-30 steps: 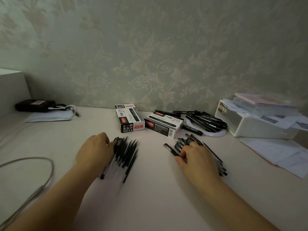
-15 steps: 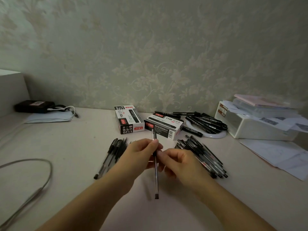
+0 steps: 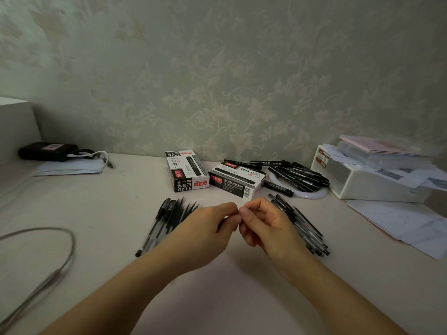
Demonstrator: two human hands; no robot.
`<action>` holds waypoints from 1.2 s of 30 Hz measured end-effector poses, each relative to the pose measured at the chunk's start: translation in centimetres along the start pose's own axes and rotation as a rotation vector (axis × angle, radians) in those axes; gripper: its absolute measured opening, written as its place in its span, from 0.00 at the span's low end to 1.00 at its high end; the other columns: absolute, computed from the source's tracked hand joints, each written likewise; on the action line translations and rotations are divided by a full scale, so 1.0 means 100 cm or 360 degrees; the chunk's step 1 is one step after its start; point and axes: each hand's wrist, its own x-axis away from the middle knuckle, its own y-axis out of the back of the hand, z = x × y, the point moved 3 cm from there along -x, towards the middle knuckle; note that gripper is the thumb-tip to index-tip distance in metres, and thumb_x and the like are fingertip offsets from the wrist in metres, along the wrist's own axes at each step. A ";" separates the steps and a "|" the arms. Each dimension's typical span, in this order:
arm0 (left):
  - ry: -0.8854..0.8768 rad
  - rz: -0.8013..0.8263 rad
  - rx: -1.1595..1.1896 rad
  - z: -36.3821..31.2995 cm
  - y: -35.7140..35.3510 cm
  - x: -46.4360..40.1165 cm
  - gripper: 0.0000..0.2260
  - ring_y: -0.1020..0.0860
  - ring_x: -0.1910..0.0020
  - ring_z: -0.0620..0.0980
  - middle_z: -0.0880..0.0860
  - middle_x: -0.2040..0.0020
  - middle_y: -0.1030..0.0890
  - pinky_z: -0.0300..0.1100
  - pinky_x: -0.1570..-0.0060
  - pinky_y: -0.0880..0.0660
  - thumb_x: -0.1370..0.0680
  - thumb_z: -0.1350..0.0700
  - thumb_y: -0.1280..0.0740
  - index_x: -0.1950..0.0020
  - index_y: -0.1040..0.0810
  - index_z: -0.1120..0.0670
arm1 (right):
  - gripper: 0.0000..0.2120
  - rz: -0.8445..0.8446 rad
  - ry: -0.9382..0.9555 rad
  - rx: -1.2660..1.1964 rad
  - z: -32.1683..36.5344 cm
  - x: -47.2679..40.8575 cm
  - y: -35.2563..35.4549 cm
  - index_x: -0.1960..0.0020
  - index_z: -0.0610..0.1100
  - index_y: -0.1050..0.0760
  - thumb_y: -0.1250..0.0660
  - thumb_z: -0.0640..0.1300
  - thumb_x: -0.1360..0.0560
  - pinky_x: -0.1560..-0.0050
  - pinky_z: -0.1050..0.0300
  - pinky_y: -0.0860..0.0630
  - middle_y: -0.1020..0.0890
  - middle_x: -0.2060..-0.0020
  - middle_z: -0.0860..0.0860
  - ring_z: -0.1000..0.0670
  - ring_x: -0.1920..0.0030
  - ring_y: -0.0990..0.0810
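Head view. I see the left hand [image 3: 208, 228] and the right hand [image 3: 268, 226] meeting fingertip to fingertip above the middle of the desk [image 3: 108, 213], set back from its near edge. Both hands have their fingers curled, and each pinches the same pen [image 3: 249, 208] between thumb and forefinger. Only a short dark part of the pen shows at the right hand's fingers; the hands hide the rest. The left pile [image 3: 169, 218] of pens lies fanned on the desk beside the left hand. The right pile [image 3: 307, 228] is partly hidden by the right hand. Toward the far edge, two marker boxes [image 3: 186, 170] lie just beside each other.
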 end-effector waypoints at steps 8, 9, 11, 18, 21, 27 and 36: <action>0.0015 -0.0068 -0.0018 0.006 0.000 -0.001 0.10 0.29 0.72 0.43 0.44 0.71 0.26 0.35 0.73 0.35 0.20 0.41 0.45 0.56 0.27 0.42 | 0.05 -0.0066 0.0009 -0.0032 -0.001 -0.001 0.003 0.51 0.40 0.25 0.35 0.42 0.20 0.66 0.61 0.26 0.19 0.67 0.48 0.52 0.69 0.24; 0.0019 -0.0079 -0.0073 0.006 -0.001 0.000 0.12 0.29 0.72 0.44 0.46 0.72 0.26 0.37 0.73 0.35 0.21 0.39 0.46 0.55 0.28 0.42 | 0.05 -0.0079 0.0020 -0.0036 -0.002 -0.002 0.003 0.50 0.39 0.25 0.36 0.42 0.20 0.65 0.60 0.25 0.19 0.66 0.48 0.52 0.68 0.23; 0.0084 -0.0092 -0.0180 0.008 -0.003 0.003 0.16 0.29 0.72 0.44 0.48 0.72 0.27 0.43 0.72 0.34 0.23 0.34 0.50 0.52 0.32 0.43 | 0.05 -0.0142 0.0032 -0.0023 -0.004 -0.002 0.003 0.49 0.40 0.25 0.36 0.41 0.20 0.64 0.61 0.24 0.18 0.65 0.48 0.51 0.67 0.21; 0.0293 -0.0068 -0.0067 0.021 -0.002 0.006 0.03 0.28 0.67 0.47 0.49 0.63 0.25 0.44 0.67 0.32 0.18 0.54 0.45 0.52 0.36 0.50 | 0.06 -0.0300 0.0078 0.1046 -0.013 -0.003 0.022 0.53 0.49 0.28 0.30 0.42 0.24 0.61 0.66 0.23 0.18 0.62 0.53 0.58 0.62 0.19; 0.0270 -0.0080 -0.0185 0.021 -0.003 0.006 0.01 0.27 0.57 0.45 0.46 0.53 0.26 0.40 0.58 0.28 0.19 0.55 0.41 0.48 0.33 0.50 | 0.06 -0.0178 0.0201 0.1497 -0.015 -0.001 0.022 0.52 0.53 0.27 0.31 0.45 0.24 0.65 0.70 0.26 0.21 0.64 0.57 0.61 0.61 0.22; 0.0198 -0.0112 -0.0248 0.024 -0.002 0.004 0.05 0.30 0.59 0.38 0.43 0.53 0.30 0.30 0.63 0.34 0.21 0.53 0.36 0.49 0.33 0.47 | 0.03 -0.0147 0.0232 0.1652 -0.018 -0.002 0.023 0.56 0.52 0.25 0.30 0.47 0.26 0.65 0.69 0.35 0.26 0.63 0.60 0.60 0.62 0.29; -0.0053 -0.0133 -0.0245 0.014 -0.004 0.004 0.06 0.29 0.58 0.38 0.41 0.54 0.28 0.31 0.60 0.33 0.22 0.51 0.34 0.50 0.30 0.46 | 0.13 -0.0162 -0.0042 0.0746 -0.007 -0.002 0.014 0.56 0.52 0.20 0.35 0.61 0.26 0.60 0.68 0.24 0.15 0.63 0.56 0.58 0.62 0.18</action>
